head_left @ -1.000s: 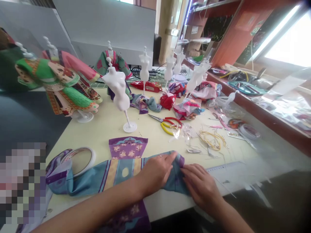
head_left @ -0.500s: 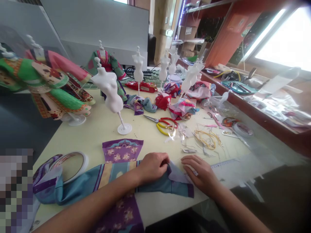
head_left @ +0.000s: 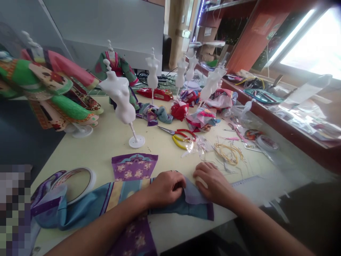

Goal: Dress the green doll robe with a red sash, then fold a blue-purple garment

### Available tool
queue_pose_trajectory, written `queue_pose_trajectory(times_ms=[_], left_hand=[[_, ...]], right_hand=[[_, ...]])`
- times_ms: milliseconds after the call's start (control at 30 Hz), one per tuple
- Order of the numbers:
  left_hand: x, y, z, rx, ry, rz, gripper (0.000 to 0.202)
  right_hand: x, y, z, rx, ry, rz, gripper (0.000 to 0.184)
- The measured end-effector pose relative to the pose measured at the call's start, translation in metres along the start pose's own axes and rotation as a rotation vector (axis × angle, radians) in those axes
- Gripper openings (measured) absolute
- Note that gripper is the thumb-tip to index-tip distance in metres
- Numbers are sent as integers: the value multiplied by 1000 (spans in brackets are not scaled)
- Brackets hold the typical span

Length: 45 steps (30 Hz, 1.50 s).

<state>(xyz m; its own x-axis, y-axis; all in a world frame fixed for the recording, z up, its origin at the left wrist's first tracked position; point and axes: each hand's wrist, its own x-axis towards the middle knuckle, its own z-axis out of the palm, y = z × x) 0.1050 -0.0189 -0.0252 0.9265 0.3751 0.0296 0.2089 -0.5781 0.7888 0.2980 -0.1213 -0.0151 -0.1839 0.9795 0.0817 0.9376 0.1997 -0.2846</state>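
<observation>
The teal garment lies flat on the table, its long axis running nearly nine to three, dipping slightly on the right. Taking the left hand as the clock's centre, its purple-trimmed end points just before four o'clock; the other, crumpled end lies at nine, against the tape roll. A pale lining flap shows between the hands. The left fingers curl toward the thumb at that flap; I cannot tell whether they pinch it. The right hand, at three, has bent fingers side by side, thumb apart, beside the flap. A purple flowered panel lies at ten.
</observation>
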Motion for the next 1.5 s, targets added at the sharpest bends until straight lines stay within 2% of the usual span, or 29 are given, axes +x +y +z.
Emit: queue_pose_trajectory(times_ms=[433, 700, 1067, 1300, 1400, 1500], left_hand=[[-1, -4, 1, -13, 9, 31, 15], [-1, -4, 1, -22, 3, 42, 15], [-1, -5, 1, -29, 20, 49, 16], [-1, -5, 0, -32, 9, 46, 16], [-1, -5, 0, -27, 2, 45, 14], [-2, -6, 1, -21, -1, 40, 13]], right_hand=[[7, -4, -1, 42, -26, -11, 16], [5, -5, 1, 67, 15, 1, 21], [4, 1, 2, 56, 6, -13, 14], [14, 2, -8, -87, -82, -121, 13], [21, -1, -13, -238, -131, -228, 23], [28, -4, -16, -407, -174, -377, 24]])
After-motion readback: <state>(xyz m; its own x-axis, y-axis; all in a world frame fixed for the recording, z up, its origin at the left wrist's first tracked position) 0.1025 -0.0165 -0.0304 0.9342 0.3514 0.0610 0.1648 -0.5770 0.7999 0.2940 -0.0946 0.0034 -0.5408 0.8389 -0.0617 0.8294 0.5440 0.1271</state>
